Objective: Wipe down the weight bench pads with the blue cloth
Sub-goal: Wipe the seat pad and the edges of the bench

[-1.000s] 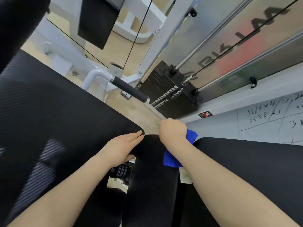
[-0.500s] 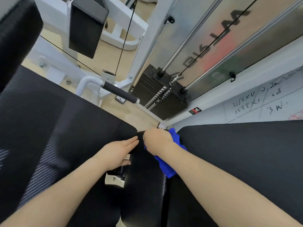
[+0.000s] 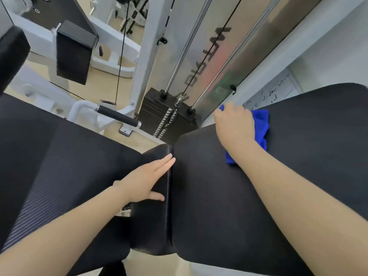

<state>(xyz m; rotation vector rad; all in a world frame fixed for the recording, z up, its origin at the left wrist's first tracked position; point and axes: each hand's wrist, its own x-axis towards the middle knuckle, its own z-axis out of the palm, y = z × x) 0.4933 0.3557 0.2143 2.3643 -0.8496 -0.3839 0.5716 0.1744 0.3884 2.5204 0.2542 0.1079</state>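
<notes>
On right pad [image 3: 298,186] | right hand [image 3: 235,124] grips blue cloth [image 3: 260,126] | left hand [image 3: 145,180] flat

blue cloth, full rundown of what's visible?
The blue cloth is bright blue, soft and towel-like, bunched in folds rather than spread flat. It lies on the right black bench pad, near that pad's far edge. The right hand grips it from above and covers most of it; cloth shows to the hand's right and beside the wrist. The left hand is apart from it.

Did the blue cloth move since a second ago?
Yes. The blue cloth under the right hand slid rightward, from the seam between the black pads onto the right black pad.
</notes>
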